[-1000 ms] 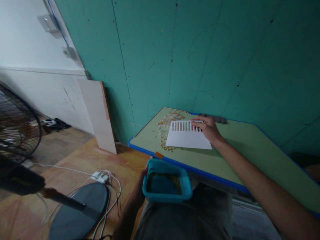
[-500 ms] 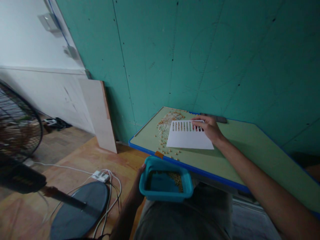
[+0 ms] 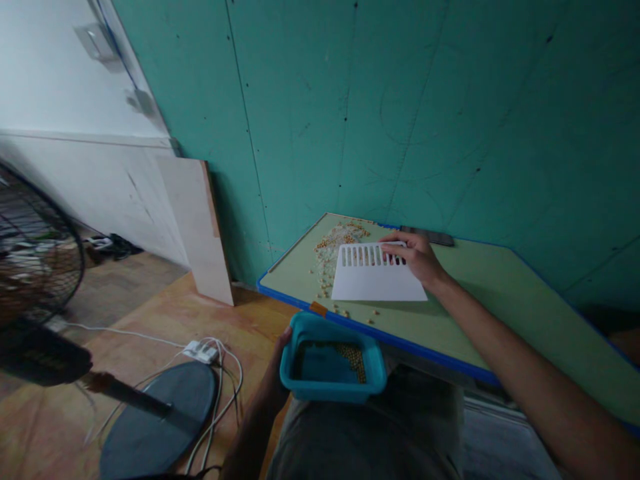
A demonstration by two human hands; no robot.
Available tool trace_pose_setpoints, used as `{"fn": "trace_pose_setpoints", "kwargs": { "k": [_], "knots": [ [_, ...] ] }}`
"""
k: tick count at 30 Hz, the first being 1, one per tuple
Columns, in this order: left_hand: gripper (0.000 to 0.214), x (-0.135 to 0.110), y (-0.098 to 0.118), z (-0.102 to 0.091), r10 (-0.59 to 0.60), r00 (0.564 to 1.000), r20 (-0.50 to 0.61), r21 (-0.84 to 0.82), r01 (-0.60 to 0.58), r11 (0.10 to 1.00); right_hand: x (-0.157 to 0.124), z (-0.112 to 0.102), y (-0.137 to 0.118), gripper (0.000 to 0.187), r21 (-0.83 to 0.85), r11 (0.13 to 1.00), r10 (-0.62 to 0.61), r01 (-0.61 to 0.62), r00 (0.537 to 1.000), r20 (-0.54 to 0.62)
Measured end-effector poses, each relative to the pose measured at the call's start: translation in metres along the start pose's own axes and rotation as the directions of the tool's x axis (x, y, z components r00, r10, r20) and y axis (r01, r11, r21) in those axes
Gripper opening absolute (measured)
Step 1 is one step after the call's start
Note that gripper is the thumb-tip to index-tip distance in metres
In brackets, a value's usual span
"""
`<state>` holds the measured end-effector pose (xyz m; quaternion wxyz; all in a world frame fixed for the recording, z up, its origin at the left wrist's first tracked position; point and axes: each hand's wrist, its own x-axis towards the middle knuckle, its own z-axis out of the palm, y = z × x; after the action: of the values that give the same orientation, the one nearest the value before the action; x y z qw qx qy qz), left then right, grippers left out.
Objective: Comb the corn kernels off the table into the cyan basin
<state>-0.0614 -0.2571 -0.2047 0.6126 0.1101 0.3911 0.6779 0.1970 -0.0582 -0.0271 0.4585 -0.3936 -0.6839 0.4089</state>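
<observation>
My left hand [image 3: 278, 373] is closed on the left side of a blue plastic tub [image 3: 333, 392], held just below the table's near edge. Inside the tub lie many small round tan beans [image 3: 354, 360], gathered toward its right side. My right hand [image 3: 417, 257] grips the slotted top edge of a white plastic sheet [image 3: 377, 287], which stands tilted over the table top. Left of the sheet spreads a pile of whitish grains mixed with tan beans [image 3: 340, 239]. Several loose beans [image 3: 345, 312] lie between the sheet and the tub.
The pale green table [image 3: 480, 293] has a blue edge and meets a green wall [image 3: 310, 120]. A dark flat object [image 3: 437, 237] lies at its back. To the left stand a fan [image 3: 40, 267], a power strip with cables [image 3: 201, 351] and a leaning board [image 3: 200, 227].
The white sheet has moved slightly toward me and leftward with my right hand. A few beans in front of it have shifted nearer the table edge. The tub is almost still.
</observation>
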Motion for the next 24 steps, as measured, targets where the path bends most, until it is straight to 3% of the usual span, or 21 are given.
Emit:
{"fn": "trace_pose_setpoints", "kwargs": {
  "k": [6,11,15,20,24],
  "knots": [
    [0.056,-0.001,0.003,0.011,-0.134,0.990,0.036,0.045,0.132,0.990,0.001,0.001,0.011,0.026,-0.076,0.996,-0.046,0.054,0.993,0.105],
    [0.051,-0.002,0.005,0.010,-0.044,0.999,0.031,0.005,0.043,0.999,0.000,0.000,0.011,0.024,-0.140,0.981,-0.105,0.134,0.975,0.197],
    [0.050,-0.001,0.004,0.008,-0.105,0.991,0.080,0.023,0.103,0.994,-0.002,0.002,0.006,0.025,-0.151,0.979,-0.098,0.135,0.968,0.229],
    [0.028,0.003,0.002,0.008,-0.002,1.000,0.030,0.018,0.001,1.000,-0.005,0.004,0.004,0.025,-0.175,0.974,-0.094,0.141,0.963,0.254],
    [0.038,-0.002,0.005,0.020,-0.121,0.988,0.094,0.049,0.117,0.992,-0.008,0.008,0.001,0.025,-0.153,0.982,-0.067,0.113,0.959,0.275]
  ]
}}
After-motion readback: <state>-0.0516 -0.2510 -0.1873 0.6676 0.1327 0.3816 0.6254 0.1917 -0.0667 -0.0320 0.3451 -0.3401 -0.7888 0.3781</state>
